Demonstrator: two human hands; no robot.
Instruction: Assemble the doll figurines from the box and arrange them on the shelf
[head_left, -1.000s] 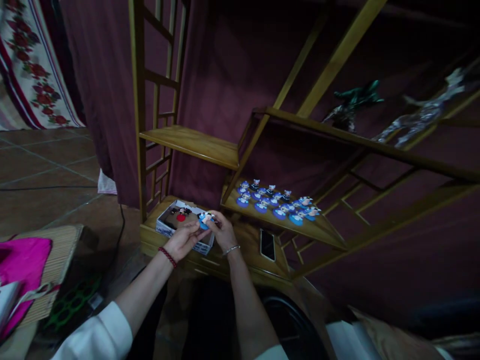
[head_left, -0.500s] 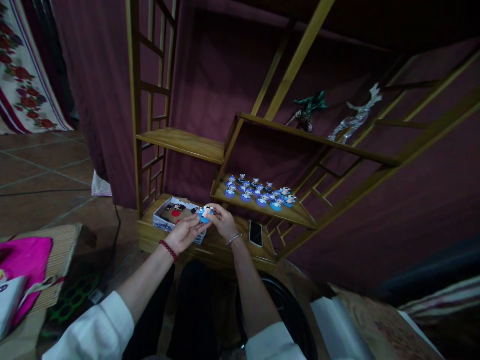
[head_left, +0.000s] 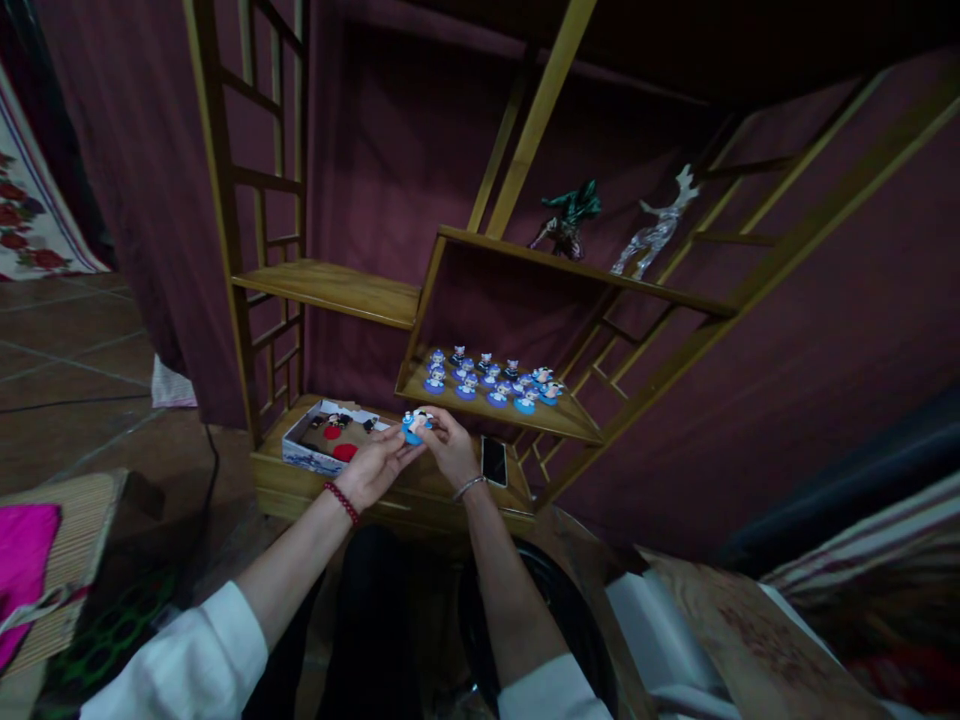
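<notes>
A small figurine with a blue base is held between both hands, in front of the lower shelf. My left hand is closed on it from the left, fingers under its base. My right hand grips its right side with thumb and fingers. Left of them, an open cardboard box holds several dark figurines and red round pieces. On the small shelf above, several figurines with purple, blue and dark colours stand in rows.
A phone lies on the lower shelf, right of my hands. A green statuette and a clear deer-like statuette stand higher up. A black round bin is below my right arm. A pink cloth lies at the left.
The view has turned to the right, so the shelf unit appears further left. Both hands keep hold of the figurine, and more of the box shows beside them.
</notes>
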